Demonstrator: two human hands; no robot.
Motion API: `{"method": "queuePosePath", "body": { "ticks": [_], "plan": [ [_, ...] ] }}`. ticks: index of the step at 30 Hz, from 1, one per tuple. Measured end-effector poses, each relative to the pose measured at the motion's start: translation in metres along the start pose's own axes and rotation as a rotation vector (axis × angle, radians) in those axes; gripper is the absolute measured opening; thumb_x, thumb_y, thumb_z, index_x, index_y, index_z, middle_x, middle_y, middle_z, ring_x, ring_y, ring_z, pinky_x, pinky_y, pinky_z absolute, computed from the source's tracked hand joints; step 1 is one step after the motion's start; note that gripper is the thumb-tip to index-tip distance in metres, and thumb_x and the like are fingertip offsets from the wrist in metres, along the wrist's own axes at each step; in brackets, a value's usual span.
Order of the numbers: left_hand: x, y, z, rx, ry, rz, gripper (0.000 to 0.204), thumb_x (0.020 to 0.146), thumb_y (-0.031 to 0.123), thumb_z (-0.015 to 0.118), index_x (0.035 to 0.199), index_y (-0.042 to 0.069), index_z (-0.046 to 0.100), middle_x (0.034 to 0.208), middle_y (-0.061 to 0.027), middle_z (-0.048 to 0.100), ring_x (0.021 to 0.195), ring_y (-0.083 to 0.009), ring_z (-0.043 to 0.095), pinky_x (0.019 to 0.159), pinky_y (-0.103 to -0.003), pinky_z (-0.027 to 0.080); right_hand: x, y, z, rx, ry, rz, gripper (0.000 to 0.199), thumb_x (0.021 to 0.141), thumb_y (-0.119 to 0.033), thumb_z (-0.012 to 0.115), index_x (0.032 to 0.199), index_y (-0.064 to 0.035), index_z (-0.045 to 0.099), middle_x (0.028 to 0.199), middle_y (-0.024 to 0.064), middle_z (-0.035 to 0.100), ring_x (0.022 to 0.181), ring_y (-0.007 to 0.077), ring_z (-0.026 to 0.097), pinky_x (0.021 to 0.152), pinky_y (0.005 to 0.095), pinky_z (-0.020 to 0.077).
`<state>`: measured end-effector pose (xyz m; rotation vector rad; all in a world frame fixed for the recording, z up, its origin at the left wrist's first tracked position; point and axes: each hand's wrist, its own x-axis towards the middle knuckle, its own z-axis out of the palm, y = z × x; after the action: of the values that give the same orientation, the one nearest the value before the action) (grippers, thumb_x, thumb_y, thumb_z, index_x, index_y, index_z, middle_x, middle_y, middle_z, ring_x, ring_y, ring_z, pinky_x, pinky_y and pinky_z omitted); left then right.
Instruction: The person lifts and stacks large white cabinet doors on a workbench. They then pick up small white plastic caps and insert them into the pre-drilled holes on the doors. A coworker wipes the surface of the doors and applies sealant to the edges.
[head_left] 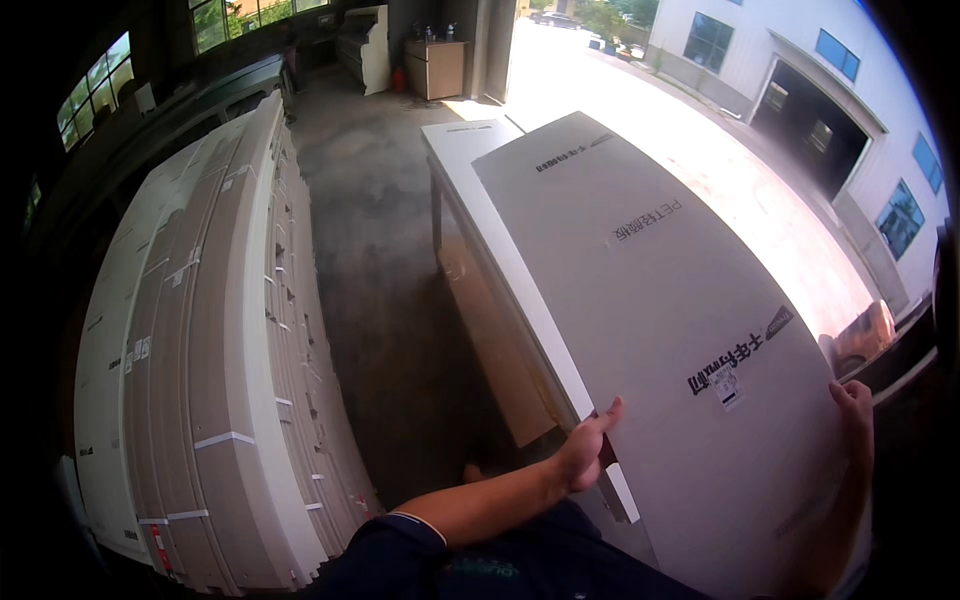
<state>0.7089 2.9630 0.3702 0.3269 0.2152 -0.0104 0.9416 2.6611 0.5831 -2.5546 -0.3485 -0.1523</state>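
A long, pale grey board [650, 280] with dark printing and a small white label [727, 388] stretches away from me on the right. My left hand [582, 450] is closed on its left edge near me, thumb on top and fingers mostly hidden. On the opposite edge, my right hand [855, 405] is closed, its fingers partly out of sight. Below the board lies a white panel [500, 205], whose left strip and far end show past it. A short white edge piece [620, 493] sticks out just below my left hand.
A tall pile of strapped boards [215, 360] stands to my left, beyond a strip of dark floor [385, 340]. Farther off are a wooden cabinet [435, 68] and a pale upright unit [368, 50]. A wide doorway opens onto sunlit ground [640, 120] at right.
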Motion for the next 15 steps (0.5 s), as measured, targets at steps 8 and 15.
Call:
{"method": "queuePosePath", "body": {
  "ticks": [8, 15],
  "plan": [
    [0.105, 0.119, -0.027, -0.067, -0.168, 0.002, 0.081, 0.089, 0.065, 0.040, 0.142, 0.005, 0.031, 0.141, -0.0111, 0.041, 0.129, -0.0247, 0.040, 0.106, -0.038, 0.036, 0.044, -0.156, 0.016, -0.207, 0.341, -0.325, 0.040, 0.086, -0.037, 0.067, 0.082, -0.0001, 0.052, 0.068, 0.0021, 0.048, 0.061, 0.0088, 0.043, 0.056, 0.0249, 0.0401],
    [0.200, 0.212, -0.040, -0.148, -0.257, -0.068, 0.086, 0.086, 0.070, 0.039, 0.145, 0.009, 0.026, 0.146, -0.0118, 0.035, 0.135, -0.0267, 0.033, 0.110, -0.041, 0.029, 0.010, -0.370, 0.070, -0.346, 0.364, -0.188, 0.032, 0.081, -0.026, 0.075, 0.085, 0.0026, 0.063, 0.066, 0.0019, 0.060, 0.061, 0.0083, 0.051, 0.059, 0.0245, 0.0449]
  ]
}}
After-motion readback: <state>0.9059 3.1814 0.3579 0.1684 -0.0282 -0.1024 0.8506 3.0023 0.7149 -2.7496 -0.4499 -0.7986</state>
